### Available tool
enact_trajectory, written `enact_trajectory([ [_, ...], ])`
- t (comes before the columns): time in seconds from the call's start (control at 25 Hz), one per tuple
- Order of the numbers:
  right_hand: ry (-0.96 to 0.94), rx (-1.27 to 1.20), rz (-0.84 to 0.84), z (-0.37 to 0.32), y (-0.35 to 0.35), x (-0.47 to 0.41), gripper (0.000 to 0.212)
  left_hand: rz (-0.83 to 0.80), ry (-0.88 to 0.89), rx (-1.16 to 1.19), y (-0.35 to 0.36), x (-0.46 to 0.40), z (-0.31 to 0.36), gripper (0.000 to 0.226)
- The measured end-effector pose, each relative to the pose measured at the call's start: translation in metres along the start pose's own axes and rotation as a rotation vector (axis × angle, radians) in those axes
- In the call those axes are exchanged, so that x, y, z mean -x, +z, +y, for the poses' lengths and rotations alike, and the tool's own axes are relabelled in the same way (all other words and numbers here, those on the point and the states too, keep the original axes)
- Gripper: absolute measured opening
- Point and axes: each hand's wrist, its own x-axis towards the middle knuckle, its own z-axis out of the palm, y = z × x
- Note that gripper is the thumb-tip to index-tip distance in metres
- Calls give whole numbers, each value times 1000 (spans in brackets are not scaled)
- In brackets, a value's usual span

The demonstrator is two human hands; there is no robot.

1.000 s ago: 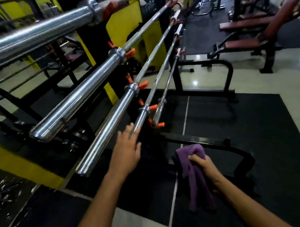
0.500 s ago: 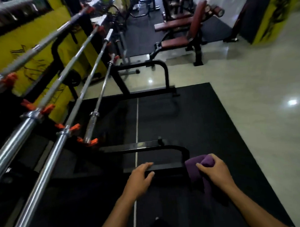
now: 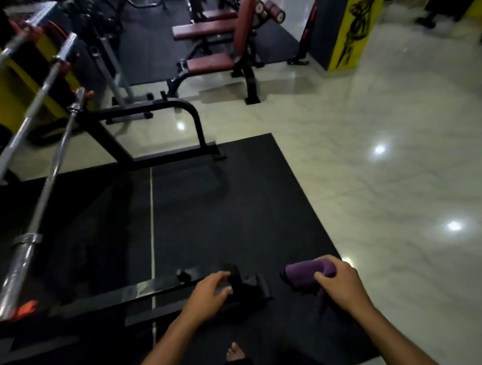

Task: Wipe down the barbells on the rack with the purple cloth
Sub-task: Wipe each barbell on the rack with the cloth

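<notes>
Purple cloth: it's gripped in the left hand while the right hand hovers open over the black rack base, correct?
Hands are swapped. The head view shows the right hand gripping the purple cloth, while the left hand hovers open over the black rack base.

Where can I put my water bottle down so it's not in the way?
Bare pale floor tiles lie right of the black mat. The mat's middle, between the rack's two black feet, is bare too. Left is crowded with barbells.

Both forearms were stretched forward and down. The left hand (image 3: 208, 294) was held with fingers loosely curled, apparently holding nothing. The right hand (image 3: 340, 284) was closed around the purple cloth (image 3: 306, 271).
</notes>
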Motion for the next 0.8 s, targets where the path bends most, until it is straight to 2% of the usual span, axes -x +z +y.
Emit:
enact_trajectory([
  [0.16,33,-37,35,-4,-32,-79,34,-9,10,-66,-20,-82,42,48],
  [0.32,4,-63,-39,-8,-47,-191,34,34,-23,-126,-41,-178,68,52],
  [0.52,-50,53,-189,-36,-56,-315,33,40,-182,-74,-57,-256,88,62],
  [0.68,-148,166,-318,-89,-53,-405,40,155,-230,29,-92,-305,101,64],
  [0.8,-228,196,-375,-143,-31,-458,38,240,-296,115,-123,-328,86,63],
])
